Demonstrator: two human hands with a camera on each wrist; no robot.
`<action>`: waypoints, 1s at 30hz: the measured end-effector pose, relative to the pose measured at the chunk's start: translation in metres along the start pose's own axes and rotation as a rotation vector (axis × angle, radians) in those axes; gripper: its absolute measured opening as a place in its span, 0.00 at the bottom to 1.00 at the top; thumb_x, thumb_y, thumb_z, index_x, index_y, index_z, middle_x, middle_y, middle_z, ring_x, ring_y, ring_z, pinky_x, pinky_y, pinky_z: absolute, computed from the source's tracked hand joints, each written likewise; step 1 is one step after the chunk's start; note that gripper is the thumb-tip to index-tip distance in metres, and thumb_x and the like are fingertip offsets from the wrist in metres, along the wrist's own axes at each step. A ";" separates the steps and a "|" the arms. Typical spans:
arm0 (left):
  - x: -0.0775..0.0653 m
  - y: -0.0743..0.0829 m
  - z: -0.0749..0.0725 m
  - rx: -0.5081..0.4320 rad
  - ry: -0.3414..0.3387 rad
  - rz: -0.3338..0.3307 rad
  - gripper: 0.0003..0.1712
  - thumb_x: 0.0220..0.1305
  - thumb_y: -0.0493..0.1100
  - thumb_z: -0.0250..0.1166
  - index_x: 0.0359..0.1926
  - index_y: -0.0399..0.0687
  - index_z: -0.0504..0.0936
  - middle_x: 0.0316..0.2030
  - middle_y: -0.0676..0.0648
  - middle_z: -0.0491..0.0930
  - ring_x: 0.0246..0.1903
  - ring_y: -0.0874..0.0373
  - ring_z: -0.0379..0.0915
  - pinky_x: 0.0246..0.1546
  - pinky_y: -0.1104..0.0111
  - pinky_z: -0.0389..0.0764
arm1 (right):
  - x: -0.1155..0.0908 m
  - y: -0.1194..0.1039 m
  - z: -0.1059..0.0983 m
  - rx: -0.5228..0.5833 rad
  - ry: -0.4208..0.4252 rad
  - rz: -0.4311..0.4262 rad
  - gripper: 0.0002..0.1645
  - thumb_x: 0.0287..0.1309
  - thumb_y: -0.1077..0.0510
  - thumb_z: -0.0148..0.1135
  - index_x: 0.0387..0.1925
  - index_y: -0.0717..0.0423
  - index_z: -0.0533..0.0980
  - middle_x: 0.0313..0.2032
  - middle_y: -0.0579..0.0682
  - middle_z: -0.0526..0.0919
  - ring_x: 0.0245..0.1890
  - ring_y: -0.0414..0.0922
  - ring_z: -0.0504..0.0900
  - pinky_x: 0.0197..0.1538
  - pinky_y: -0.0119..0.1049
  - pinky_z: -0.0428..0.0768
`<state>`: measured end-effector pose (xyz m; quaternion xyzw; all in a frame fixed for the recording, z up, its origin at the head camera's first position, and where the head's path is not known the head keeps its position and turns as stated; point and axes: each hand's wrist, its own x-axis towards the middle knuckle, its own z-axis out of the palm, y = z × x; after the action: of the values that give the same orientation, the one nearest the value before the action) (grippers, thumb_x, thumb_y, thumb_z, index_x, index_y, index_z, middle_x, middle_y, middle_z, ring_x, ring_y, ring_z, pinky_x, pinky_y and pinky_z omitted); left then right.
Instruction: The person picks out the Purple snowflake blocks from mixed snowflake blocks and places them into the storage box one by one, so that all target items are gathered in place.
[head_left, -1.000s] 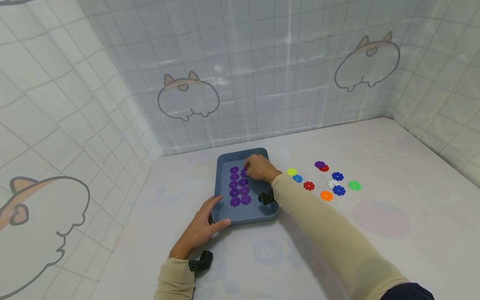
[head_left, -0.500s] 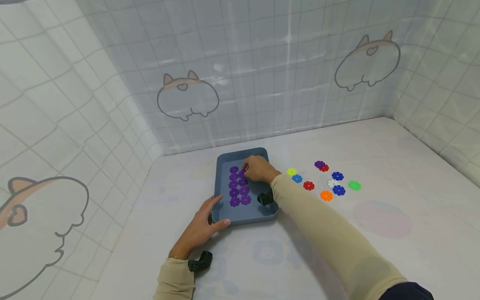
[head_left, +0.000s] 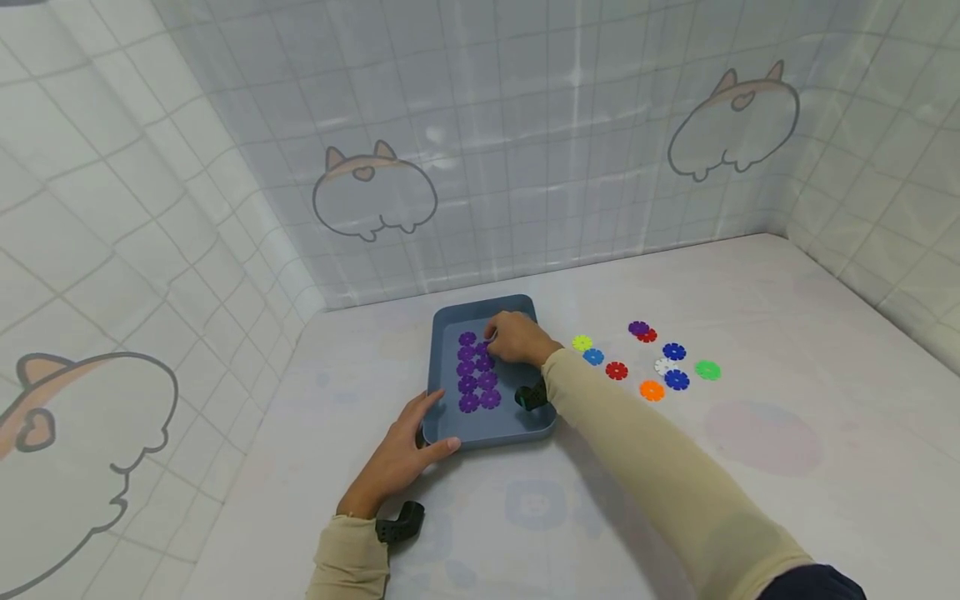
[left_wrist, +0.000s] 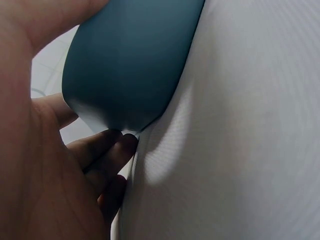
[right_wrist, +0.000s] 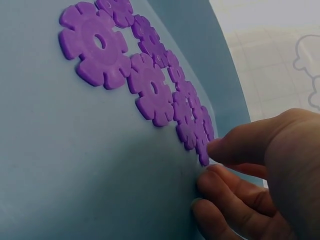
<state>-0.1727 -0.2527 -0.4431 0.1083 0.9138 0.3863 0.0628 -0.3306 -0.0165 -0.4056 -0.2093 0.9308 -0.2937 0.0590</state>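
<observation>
A blue-grey tray (head_left: 517,425) holds two columns of purple notched snowflake discs (head_left: 468,384), lying flat and close together. My left hand (head_left: 401,454) grips the tray's near-left corner, thumb at the near wall and fingers along the left; the left wrist view shows those fingers against the outside of the tray wall (left_wrist: 130,55). Inside the tray, my right hand (head_left: 520,337) is at the far end of the right column. Its thumb (right_wrist: 220,150) and curled fingers are at the edge of the farthest purple disc (right_wrist: 203,152), which the hand partly covers.
Right of the tray, loose discs lie scattered on the white cloth: yellow (head_left: 582,342), light blue (head_left: 593,357), red (head_left: 617,371), orange (head_left: 652,391), green (head_left: 707,370), and a purple one (head_left: 638,327) overlapping a red. A tiled-pattern curtain (head_left: 525,167) stands behind.
My right hand has shifted slightly left, and the farthest disc of the right column has moved left and nearer, up against its neighbours. The left hand keeps its place on the tray.
</observation>
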 end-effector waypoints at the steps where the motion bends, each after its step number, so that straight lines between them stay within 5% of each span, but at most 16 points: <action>1: 0.000 0.000 0.000 0.000 -0.001 0.001 0.48 0.63 0.63 0.67 0.78 0.60 0.57 0.78 0.44 0.47 0.75 0.42 0.44 0.69 0.38 0.51 | 0.000 0.001 0.000 0.005 0.008 -0.006 0.18 0.65 0.59 0.61 0.55 0.57 0.82 0.54 0.54 0.83 0.53 0.50 0.81 0.54 0.46 0.80; 13: 0.001 -0.003 0.001 0.016 -0.002 0.019 0.48 0.64 0.64 0.66 0.78 0.60 0.56 0.78 0.43 0.45 0.75 0.41 0.43 0.69 0.38 0.51 | -0.019 0.009 -0.010 0.418 0.285 -0.080 0.15 0.65 0.59 0.59 0.50 0.58 0.82 0.43 0.51 0.83 0.41 0.46 0.80 0.45 0.42 0.80; 30: -0.001 -0.001 -0.001 0.029 -0.007 0.027 0.48 0.64 0.65 0.65 0.79 0.60 0.55 0.78 0.42 0.44 0.75 0.39 0.44 0.68 0.36 0.52 | -0.064 0.058 -0.040 0.519 0.315 0.038 0.16 0.68 0.59 0.59 0.54 0.61 0.80 0.42 0.56 0.84 0.41 0.55 0.83 0.42 0.40 0.84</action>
<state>-0.1720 -0.2540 -0.4434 0.1227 0.9176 0.3734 0.0592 -0.3026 0.0745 -0.4073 -0.1217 0.8260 -0.5495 -0.0290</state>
